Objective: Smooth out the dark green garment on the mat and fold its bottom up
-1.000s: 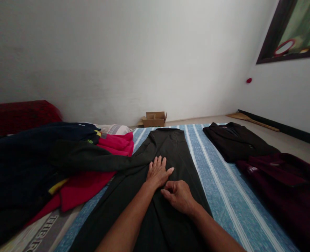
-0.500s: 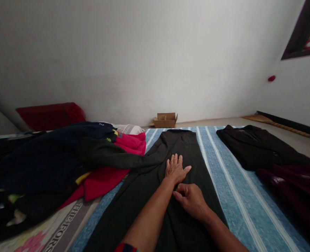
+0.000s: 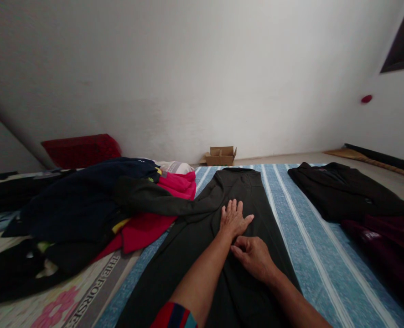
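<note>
A dark grey-green long-sleeved jacket (image 3: 195,259) lies stretched out in front of me, its collar at the far end. One sleeve reaches left over a pile of clothes. My left hand (image 3: 234,221) is open and lies flat on the upper part of the jacket, fingers spread. Close behind it, by the left wrist, my right hand (image 3: 255,257) is closed, thumb and fingers pinched at the jacket's cloth. The fingertips are partly hidden, so how much cloth they hold does not show.
At left lies a heap with a navy garment (image 3: 82,200) and a red one (image 3: 150,230). On the right are a folded black garment (image 3: 345,193) and a maroon one (image 3: 386,246). Blue striped bedding (image 3: 301,255) spreads beneath. A cardboard box (image 3: 220,158) stands by the wall.
The whole view has shifted slightly, so everything appears a little further right. Both hands keep their places on the jacket, and more of the left sleeve shows.
</note>
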The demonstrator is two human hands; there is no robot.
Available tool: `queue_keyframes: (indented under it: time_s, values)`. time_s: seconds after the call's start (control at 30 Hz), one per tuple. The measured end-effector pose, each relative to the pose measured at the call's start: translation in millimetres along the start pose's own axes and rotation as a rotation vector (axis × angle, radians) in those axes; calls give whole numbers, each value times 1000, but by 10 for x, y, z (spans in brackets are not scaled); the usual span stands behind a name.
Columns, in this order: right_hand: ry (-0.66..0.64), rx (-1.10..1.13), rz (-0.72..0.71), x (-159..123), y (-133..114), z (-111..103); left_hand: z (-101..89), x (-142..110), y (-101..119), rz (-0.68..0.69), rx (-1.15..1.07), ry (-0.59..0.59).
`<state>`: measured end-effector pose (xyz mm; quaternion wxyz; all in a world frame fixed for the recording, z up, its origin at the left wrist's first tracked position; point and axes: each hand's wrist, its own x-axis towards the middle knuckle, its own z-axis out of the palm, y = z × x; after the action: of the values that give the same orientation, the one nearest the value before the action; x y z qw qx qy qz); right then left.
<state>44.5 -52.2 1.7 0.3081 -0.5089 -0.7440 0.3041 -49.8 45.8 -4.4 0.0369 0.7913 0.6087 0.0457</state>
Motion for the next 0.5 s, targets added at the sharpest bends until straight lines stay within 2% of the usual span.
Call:
queue_keyframes:
  time_s: [0.5]
  values:
    - [-9,-23,-10,-9,3,-10,39,8,5,-8,10,5]
